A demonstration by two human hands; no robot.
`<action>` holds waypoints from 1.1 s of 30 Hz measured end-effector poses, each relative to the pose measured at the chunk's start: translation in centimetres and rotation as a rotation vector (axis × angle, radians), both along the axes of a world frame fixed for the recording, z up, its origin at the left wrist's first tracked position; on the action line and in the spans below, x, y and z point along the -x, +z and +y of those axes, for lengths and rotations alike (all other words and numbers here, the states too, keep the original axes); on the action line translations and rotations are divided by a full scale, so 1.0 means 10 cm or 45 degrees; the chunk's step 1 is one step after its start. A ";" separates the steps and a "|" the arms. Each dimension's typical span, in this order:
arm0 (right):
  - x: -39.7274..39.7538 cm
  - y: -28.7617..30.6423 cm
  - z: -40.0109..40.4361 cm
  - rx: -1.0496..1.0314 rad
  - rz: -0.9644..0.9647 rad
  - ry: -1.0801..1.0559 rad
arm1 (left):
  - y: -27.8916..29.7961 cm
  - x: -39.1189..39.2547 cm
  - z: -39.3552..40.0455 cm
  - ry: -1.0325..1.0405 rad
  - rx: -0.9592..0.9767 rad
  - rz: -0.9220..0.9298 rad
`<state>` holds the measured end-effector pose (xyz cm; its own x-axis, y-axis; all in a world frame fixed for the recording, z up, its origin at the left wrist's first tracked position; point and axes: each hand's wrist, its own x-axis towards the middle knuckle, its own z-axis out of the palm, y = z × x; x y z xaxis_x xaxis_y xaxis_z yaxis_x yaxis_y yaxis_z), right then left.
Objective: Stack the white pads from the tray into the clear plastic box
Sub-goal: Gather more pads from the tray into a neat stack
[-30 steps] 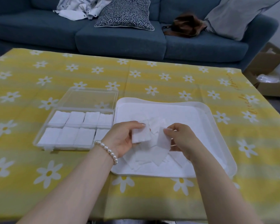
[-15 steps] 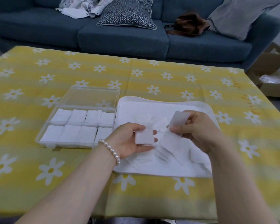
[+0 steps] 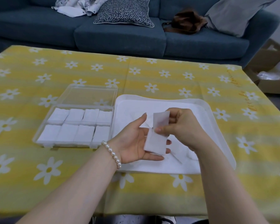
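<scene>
1. Head view: left hand (image 3: 136,143), palm up with fingers mostly straight, carries a white pad (image 3: 154,143) above the tray (image 3: 217,126).
2. Right hand (image 3: 183,126) pinches a second pad (image 3: 161,121) — upright, apparently touching the first.
3. Clear box (image 3: 44,126) at 9 o'clock of the tray — eight filled stacks.

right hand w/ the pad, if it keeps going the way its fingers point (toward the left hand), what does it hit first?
Most likely the pad stack lying on the left hand. The right hand pinches a single pad just above it; the two pads look nearly touching, though depth is unclear.
</scene>
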<state>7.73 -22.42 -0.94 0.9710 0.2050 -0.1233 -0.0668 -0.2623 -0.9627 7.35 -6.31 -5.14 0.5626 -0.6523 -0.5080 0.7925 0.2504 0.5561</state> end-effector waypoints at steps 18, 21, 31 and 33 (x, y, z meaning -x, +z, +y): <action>-0.06 -0.08 0.00 -0.024 -0.061 -0.389 | 0.04 0.03 -0.02 0.107 -0.042 -0.141; -0.04 -0.08 -0.04 -0.232 0.199 -0.289 | 0.06 0.00 -0.01 0.250 -0.025 -0.132; 0.03 -0.14 0.10 -0.058 0.185 -0.326 | 0.10 0.01 0.00 0.304 0.048 -0.114; 0.03 -0.16 0.13 0.013 0.147 -0.324 | 0.10 0.00 0.00 0.307 0.050 -0.101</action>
